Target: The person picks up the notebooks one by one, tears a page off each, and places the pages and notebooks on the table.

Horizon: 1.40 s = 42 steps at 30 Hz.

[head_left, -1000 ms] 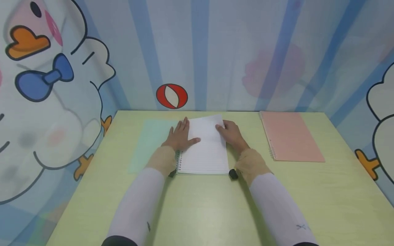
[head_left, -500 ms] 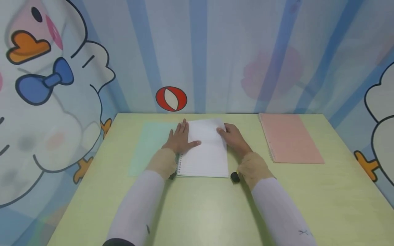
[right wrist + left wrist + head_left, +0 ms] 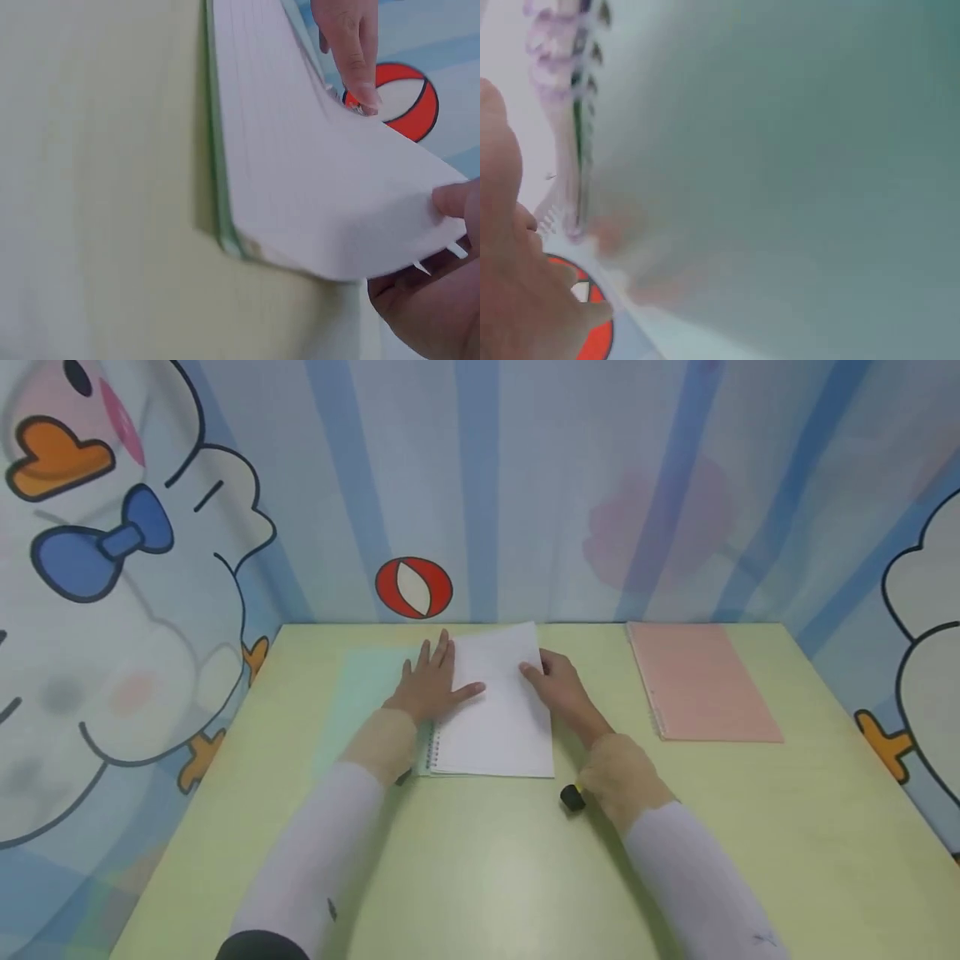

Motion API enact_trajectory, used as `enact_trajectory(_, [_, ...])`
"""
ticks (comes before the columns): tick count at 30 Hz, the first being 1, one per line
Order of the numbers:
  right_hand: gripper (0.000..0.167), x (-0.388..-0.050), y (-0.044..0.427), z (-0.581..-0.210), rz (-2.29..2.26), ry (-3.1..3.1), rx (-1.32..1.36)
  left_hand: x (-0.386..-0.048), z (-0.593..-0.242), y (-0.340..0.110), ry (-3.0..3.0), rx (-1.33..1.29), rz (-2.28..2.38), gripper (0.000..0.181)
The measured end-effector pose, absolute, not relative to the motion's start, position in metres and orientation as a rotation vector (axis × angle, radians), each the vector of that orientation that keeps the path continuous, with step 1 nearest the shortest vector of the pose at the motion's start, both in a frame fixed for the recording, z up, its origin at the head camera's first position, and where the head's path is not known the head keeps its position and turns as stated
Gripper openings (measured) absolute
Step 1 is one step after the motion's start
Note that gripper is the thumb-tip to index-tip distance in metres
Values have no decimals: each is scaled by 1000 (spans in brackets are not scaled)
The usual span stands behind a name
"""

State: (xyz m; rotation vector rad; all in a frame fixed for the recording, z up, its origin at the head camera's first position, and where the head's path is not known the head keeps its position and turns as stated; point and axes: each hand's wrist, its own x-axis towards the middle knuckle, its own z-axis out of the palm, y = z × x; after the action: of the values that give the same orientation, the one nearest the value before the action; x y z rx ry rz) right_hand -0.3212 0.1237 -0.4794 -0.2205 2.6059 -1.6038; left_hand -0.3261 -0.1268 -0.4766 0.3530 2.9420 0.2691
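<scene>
A spiral notebook lies open, its white lined page (image 3: 498, 718) at the middle and its light green cover (image 3: 363, 685) flat to the left. My left hand (image 3: 429, 687) rests with spread fingers over the spiral binding, its thumb on the page. At the page's upper right edge my right hand (image 3: 561, 687) pinches paper between thumb and fingers. In the right wrist view the white page (image 3: 330, 172) curves up from the notebook, its corner held by my right hand (image 3: 442, 285). The left wrist view shows the spiral binding (image 3: 577, 135) beside my left hand (image 3: 525, 262).
A closed pink spiral notebook (image 3: 705, 685) lies at the back right of the pale yellow-green table (image 3: 480, 868). Small black objects are near both wrists, the right one (image 3: 572, 798) in plainer view. A patterned curtain (image 3: 555, 485) stands behind the table.
The head view has shifted slightly. My right forearm has moved a little outward to the right; both hands keep their places on the notebook, the right still pinching the page edge.
</scene>
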Motion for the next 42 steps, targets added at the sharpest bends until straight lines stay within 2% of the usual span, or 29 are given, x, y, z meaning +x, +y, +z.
enact_trajectory(8, [59,-299,112,-478,-1590,2897,-204,-291,-473,-137,2830,355,267,119])
enact_trajectory(16, [32,-291,105,-481,-1628,3152,-304,-275,-477,-138,2777,425,269,107])
enact_trajectory(27, [31,-271,111,-479,-1607,3208,-237,-273,-480,-139,2786,421,245,110])
enact_trajectory(36, [27,-269,117,-475,-1580,3142,-171,-274,-479,-142,2773,431,260,107])
enact_trajectory(42, [33,-268,126,-471,-1560,3095,-122,-273,-481,-143,2786,450,246,103])
